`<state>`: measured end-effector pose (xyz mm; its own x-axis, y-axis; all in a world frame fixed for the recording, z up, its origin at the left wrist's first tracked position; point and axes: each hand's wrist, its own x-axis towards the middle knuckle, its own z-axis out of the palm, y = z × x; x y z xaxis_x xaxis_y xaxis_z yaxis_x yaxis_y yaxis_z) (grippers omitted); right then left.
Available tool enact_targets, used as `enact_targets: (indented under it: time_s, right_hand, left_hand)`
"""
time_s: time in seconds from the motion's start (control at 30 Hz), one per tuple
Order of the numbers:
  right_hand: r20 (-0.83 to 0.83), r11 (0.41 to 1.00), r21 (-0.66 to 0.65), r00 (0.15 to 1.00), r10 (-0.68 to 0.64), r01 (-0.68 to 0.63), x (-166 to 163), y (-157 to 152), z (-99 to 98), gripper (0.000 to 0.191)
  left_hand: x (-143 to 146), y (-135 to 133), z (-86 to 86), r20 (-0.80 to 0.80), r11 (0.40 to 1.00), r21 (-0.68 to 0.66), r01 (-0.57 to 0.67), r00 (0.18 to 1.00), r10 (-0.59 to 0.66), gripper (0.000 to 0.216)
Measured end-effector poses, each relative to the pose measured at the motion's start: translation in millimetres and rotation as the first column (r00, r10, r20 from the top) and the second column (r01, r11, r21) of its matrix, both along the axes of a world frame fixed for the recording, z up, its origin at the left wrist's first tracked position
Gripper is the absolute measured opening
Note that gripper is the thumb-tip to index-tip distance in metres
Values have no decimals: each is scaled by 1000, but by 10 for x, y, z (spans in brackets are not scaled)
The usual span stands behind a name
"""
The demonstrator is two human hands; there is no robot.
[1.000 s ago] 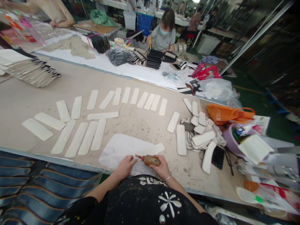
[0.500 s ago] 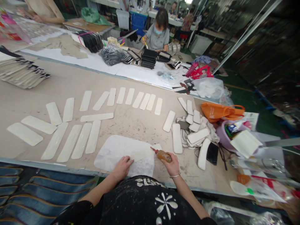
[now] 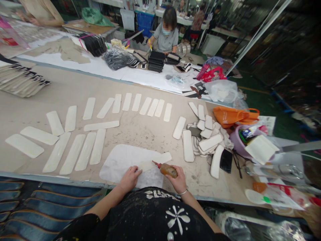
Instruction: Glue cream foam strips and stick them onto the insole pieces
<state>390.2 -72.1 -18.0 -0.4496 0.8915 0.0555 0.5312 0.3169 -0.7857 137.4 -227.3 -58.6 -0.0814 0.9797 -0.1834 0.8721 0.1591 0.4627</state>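
My right hand [image 3: 178,181] grips a brown glue bottle [image 3: 167,170] with a red nozzle that points left onto a cream strip [image 3: 155,161]. The strip lies across a white sheet [image 3: 120,160] at the near table edge. My left hand [image 3: 129,178] rests on the sheet with its fingers pressing the strip's left end. Several cream strips [image 3: 85,150] are laid out in rows to the left and further back.
A heap of cream strips [image 3: 205,137] and a black phone [image 3: 226,161] lie to the right, beside an orange bag [image 3: 233,115] and a purple tub [image 3: 240,140]. A person [image 3: 166,33] works at the far table among black stacks. Stacked blue pieces [image 3: 30,207] sit below left.
The glue bottle in my right hand went right along the strip, then came back a little to the left. My left hand stayed on the strip's end.
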Motion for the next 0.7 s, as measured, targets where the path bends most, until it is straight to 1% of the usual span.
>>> enact_targets:
  time_s: [0.07,0.13,0.27,0.37,0.47,0.6,0.7]
  right_hand:
    - [-16,996,-36,996,84,-84,-127,-82,42,41]
    - [-31,991,-56,992,120,-122,-241,-146,78,40]
    - [-34,993,-41,993,113,-114,-326,-178,94,38]
    - [3,999,-6,999,51,-51,-215,-93,49,37]
    - [44,996,51,996,-72,69,5,67,-22,39]
    - [83,969,110,970,-229,219,280,256,-76,45]
    - [72,962,108,963,-258,250,330,261,-51,44]
  left_hand:
    - [4,-2,-1,-6,1000,-4,-7,1000,7,40]
    - [9,-6,-4,-8,1000,-9,-13,1000,13,41]
    - [15,-14,-20,-17,1000,-13,-24,1000,24,42]
    - [14,-18,-24,-12,1000,-13,-20,1000,20,41]
    - [12,-20,-15,-7,1000,-10,-10,1000,10,41]
    - [12,-27,-9,-8,1000,-4,-10,1000,10,42]
    - [13,-29,-9,-8,1000,6,0,1000,0,42]
